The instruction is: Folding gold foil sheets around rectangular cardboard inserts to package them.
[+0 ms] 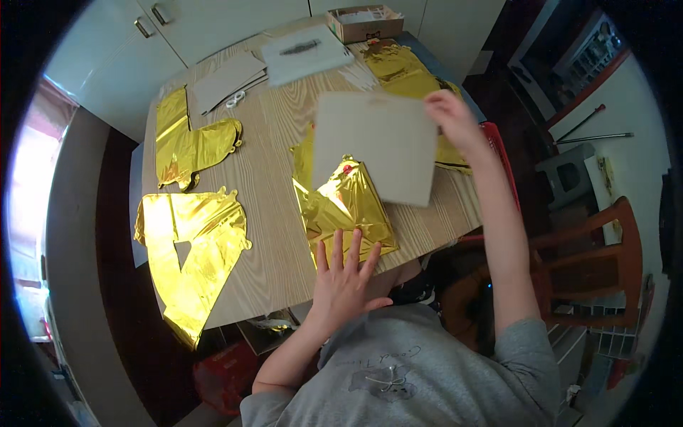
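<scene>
pressing left hand [346,274] flat, fingers spread, on gold foil balloon [341,206]; right hand [449,114] pinching grey card [376,146] by corner.

The wooden desk [274,235] carries gold foil balloons [191,245], grey cardboard sheets [228,78], a white pad [306,53] and an open cardboard box [366,25].

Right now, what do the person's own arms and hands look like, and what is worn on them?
Both arms are bare from above the elbow down. The left hand and the right hand wear no gloves, and I can make out no rings, watch or bracelet. The short sleeves belong to a grey top with a small dark drawing and thin script on the chest. No marks or bandages show.
</scene>
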Demonstrator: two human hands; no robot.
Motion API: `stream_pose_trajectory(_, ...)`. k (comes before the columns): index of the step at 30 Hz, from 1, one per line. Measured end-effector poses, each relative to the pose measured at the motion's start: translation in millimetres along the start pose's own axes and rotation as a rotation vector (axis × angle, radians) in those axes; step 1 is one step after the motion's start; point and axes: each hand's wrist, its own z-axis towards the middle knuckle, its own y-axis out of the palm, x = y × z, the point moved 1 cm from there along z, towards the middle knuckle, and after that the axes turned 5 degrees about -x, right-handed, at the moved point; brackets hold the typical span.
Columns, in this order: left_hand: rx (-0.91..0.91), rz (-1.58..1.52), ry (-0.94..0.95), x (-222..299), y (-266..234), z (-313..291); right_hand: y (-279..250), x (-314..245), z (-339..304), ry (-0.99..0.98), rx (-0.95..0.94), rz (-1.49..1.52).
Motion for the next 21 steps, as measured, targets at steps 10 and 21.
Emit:
stream_pose_trajectory(10,0.01,-0.006,0.008,-0.8,0.6,0.5,-82.4,83.2,-18.0,0.098,0.335,-0.335)
stream_pose_trajectory(21,-0.009,0.01,-0.002,-1.7,1.2,-0.2,-15.9,60.7,-48.1,-0.317,0.431,-1.099)
